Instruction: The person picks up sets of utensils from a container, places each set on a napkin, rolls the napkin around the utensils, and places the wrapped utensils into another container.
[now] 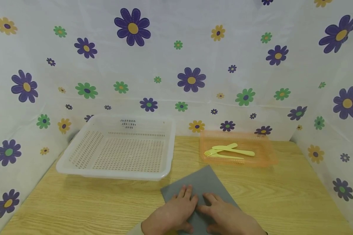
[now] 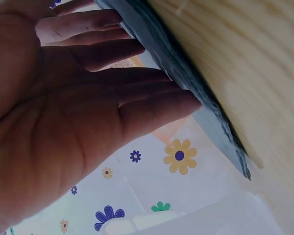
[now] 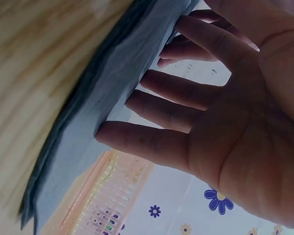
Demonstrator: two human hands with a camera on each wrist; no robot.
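Observation:
A grey folded sheet, cloth-like with layered edges, lies flat and slanted at the front of the table. My left hand rests its fingertips on the sheet's left half, fingers extended. On the right half, my right hand touches the same sheet with spread fingers. Both wrist views show fingertips meeting the grey sheet from above, with its layers visible along the edge. Neither palm holds anything. The part of the sheet beneath the hands and wrists is hidden.
A white perforated basket stands at the back left. An orange basket at the back right holds yellow plastic cutlery, including a fork. Flower-printed sheeting encloses the wooden table on its back and sides.

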